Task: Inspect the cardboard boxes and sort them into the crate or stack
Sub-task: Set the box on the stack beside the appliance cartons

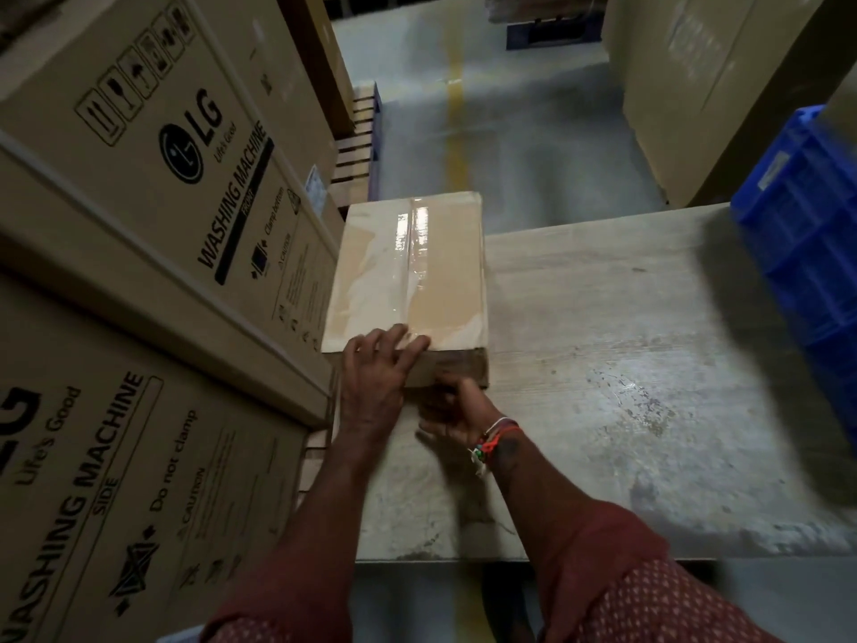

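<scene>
A taped brown cardboard box point(408, 266) lies flat on the left side of a worn table point(603, 373), its far end past the table's far edge. My left hand point(378, 371) rests palm down on the box's near top edge, fingers spread. My right hand point(457, 413) presses against the box's near side face with curled fingers; the wrist wears coloured thread bands. A blue plastic crate point(807, 252) stands at the table's right edge, partly cut off by the frame.
Large washing machine cartons point(153, 271) form a wall directly left of the table. More tall cartons point(695, 85) stand at the back right. A wooden pallet point(359, 146) and a concrete floor with a yellow line point(457, 109) lie beyond the table.
</scene>
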The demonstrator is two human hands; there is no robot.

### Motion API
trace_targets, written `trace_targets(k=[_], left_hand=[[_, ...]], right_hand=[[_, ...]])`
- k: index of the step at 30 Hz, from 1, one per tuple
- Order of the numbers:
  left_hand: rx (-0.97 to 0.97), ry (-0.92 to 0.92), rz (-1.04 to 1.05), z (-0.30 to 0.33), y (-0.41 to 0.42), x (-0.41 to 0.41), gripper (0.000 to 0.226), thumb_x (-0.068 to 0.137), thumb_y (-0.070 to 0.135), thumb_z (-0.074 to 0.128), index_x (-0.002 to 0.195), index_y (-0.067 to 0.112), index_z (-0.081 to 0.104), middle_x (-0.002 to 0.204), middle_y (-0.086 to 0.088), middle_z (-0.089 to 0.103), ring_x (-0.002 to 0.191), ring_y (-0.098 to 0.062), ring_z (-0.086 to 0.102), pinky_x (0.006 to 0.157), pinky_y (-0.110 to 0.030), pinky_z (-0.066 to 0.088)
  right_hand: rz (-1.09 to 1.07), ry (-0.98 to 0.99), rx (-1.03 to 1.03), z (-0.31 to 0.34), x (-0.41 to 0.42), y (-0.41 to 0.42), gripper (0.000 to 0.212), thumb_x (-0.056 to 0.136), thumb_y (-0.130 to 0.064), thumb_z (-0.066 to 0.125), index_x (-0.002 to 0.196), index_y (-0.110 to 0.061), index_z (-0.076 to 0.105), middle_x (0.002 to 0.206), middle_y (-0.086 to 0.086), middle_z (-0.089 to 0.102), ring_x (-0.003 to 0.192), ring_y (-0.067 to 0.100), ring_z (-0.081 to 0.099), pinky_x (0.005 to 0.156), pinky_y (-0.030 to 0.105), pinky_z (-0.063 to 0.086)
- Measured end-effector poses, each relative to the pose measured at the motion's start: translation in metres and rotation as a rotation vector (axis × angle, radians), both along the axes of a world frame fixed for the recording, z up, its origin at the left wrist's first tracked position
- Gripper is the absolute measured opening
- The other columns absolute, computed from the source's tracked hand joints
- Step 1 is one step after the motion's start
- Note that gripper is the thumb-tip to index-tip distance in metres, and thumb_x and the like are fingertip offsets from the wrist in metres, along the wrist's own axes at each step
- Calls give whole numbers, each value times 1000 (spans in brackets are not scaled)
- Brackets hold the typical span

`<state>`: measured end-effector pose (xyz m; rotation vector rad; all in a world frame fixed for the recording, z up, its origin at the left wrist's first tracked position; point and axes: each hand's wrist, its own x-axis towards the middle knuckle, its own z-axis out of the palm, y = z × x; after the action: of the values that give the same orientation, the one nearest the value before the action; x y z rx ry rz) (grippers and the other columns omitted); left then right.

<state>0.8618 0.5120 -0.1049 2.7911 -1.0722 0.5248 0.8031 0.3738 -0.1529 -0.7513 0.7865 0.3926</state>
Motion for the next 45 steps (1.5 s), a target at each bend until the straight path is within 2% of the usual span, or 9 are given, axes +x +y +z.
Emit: trace_targets(k=[4,7,13,17,20,29,32,38,45], left_hand=[[40,-17,54,-7,-6,2,80,71,7,81,139,35,50,143,-2,56,118,-30,47,102,-49,44],[37,-38,54,-7,-6,2,75,74,8,79,140,35,55,143,-1,56,120,-30,48,100,-48,43],[5,-27,79,-3,-12,4,75,74,6,76,140,35,57,143,-1,56,121,-30,52,98,-47,43],[-59,37,191,0,-5,-3,73,82,21,75,150,32,49,158,-6,45,137,-32,46,112,-55,36],[-24,123,264,-8,4,-10,90,82,29,77,161,28,33,169,-9,27,155,-33,27,123,-62,21],[-69,174,278,-11,-8,-59,94,89,22,61,166,11,9,174,-16,4,161,-34,2,129,-57,7],[-30,139,234,1,-32,-62,90,90,23,54,166,12,8,174,-15,4,161,-34,2,129,-55,7],[93,185,31,6,-71,-81,83,87,15,53,164,9,22,172,-16,16,160,-35,10,130,-53,8],[253,252,-131,-7,-134,-154,77,90,11,54,162,5,27,170,-19,23,159,-35,16,129,-52,14]], right_hand=[[-25,8,12,-3,0,4,41,97,-38,64,131,-16,68,119,7,66,108,24,59,84,42,56],[8,-14,-39,1,3,2,20,95,-37,67,103,-19,73,81,1,69,74,16,63,65,32,52],[96,-99,-300,1,2,-12,14,99,-29,66,90,-24,56,53,-5,33,46,11,33,47,26,34],[-10,-71,-572,-7,-18,-32,50,95,-28,70,141,-19,51,110,-1,70,98,20,67,88,43,59],[5,-182,-732,-3,-33,-40,74,98,-17,68,160,-17,28,157,8,45,145,26,44,120,43,38],[144,-359,-1120,-9,-79,-69,64,104,-17,57,161,-10,29,162,14,39,147,25,39,122,32,30],[257,-410,-1403,-6,-79,-88,60,102,-22,54,156,-3,38,158,22,43,148,36,39,123,47,31],[571,-284,-1831,10,-108,-115,68,96,-44,40,158,-16,37,160,15,41,149,36,36,105,57,47],[653,-87,-1881,6,-196,-161,62,102,-43,44,160,-23,30,167,9,31,154,31,27,112,58,38]])
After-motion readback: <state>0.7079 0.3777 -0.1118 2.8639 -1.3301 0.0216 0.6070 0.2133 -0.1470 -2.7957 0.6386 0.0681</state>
